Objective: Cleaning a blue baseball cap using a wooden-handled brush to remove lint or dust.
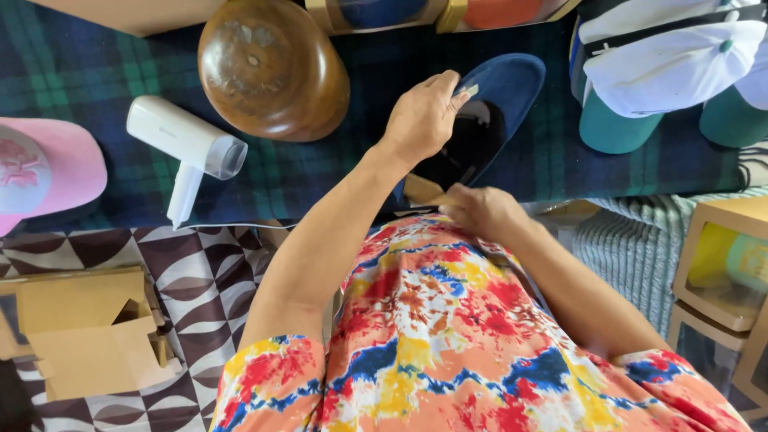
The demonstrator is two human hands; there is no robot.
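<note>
The right hand (480, 210) sits nearest the body, just past the hem of the bright tie-dye shirt (448, 320). Its fingers are curled closed, pinching the near edge of the dark navy blue fabric cap (500, 100) at the rear strap, where a tan tab shows. The cap lies on the desk covered with a dark blue-green plaid cloth (96, 64), upturned, its black lining open to view. Its long axis runs from the right hand away and to the right, the brim at the far end.

Beyond the right hand, the left hand (424, 116) reaches across the cap's left side, fingers bent and closed on the far inner rim, gripping a small tan tag between thumb and fingers. So the cap lies between the two hands, the right at its near end, the left farther up.

Left of the cap stands a rounded brown wooden hat block (272, 68), and farther left a white handheld steamer (184, 148) lies on the cloth. Right of the cap, well apart, rests a stack of white and teal caps (664, 72).
</note>
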